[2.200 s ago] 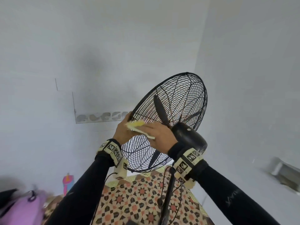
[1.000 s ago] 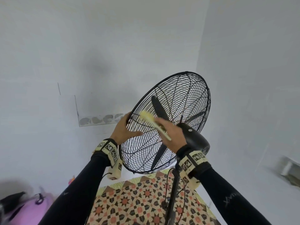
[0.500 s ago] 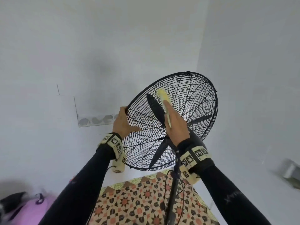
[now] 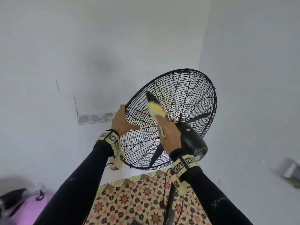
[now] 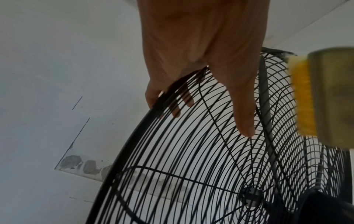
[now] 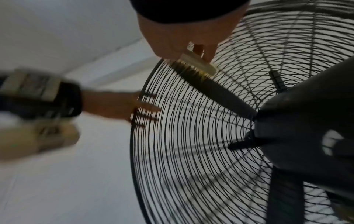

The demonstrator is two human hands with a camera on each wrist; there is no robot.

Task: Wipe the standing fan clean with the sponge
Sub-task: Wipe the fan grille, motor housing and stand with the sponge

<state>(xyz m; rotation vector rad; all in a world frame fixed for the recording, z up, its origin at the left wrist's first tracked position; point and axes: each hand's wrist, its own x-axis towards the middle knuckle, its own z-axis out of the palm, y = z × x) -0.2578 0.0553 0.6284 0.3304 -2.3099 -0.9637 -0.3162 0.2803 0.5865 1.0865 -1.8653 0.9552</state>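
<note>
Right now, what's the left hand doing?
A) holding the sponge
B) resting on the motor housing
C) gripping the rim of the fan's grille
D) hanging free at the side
C: the left hand grips the rim of the fan grille, fingers curled through the wires in the left wrist view, while the right hand presses the sponge against the grille.

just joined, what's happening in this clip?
A person is wiping the back grille of a black standing fan. The right hand holds a yellow sponge against the wires above the motor housing. The left hand grips the grille's rim, fingers curled through the wires.
</note>
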